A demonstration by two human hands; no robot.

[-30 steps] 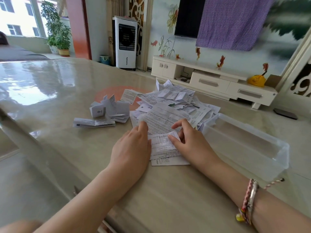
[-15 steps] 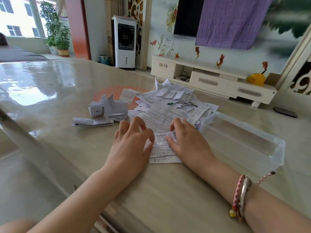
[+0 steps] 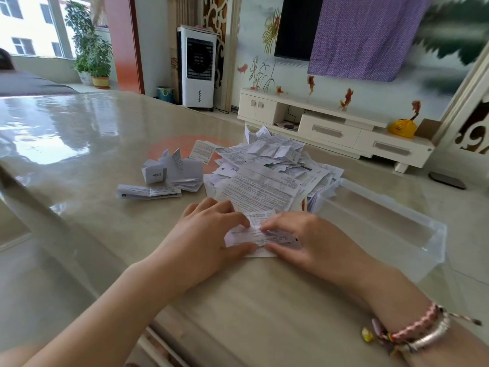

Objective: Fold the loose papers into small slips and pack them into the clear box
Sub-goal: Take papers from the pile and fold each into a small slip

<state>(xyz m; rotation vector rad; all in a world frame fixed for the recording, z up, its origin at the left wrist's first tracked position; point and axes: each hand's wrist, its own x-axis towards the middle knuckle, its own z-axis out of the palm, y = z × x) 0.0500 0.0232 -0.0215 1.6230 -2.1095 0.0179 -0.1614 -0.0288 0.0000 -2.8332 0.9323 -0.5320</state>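
A big shiny table (image 3: 79,133) fills the room in front of me. Far off on the left a green plant (image 3: 91,49) stands by the window.

On the left part of the table lies a long folded strip (image 3: 148,192). Just behind it sits a small bunch of folded slips (image 3: 174,170), some standing up like little tents.

Next comes the left hand (image 3: 209,239). It lies palm down on the table. Its fingers are bent a little and press on the left edge of a paper (image 3: 258,234). The thumb pushes on the near edge of that paper.

The paper is small and white with tiny print. It lies flat on the table between the two hands, near the person. It looks partly folded over on itself.

Behind the hands is a big messy pile of papers (image 3: 275,170). One wide sheet lies on top and reaches down to touch the paper in the hands.

Then comes the right hand (image 3: 304,237). It is also palm down. Its fingers are curled onto the right side of the paper and press it down, and its thumb is on the near edge. The two hands almost meet in the middle. On the right wrist are some bracelets (image 3: 412,332), pink and silver.

On the right stands the clear box (image 3: 434,234). It is just beside the pile and looks empty.

Far back, a white cabinet (image 3: 330,128) stands by the wall with a yellow bag (image 3: 402,127) on it.
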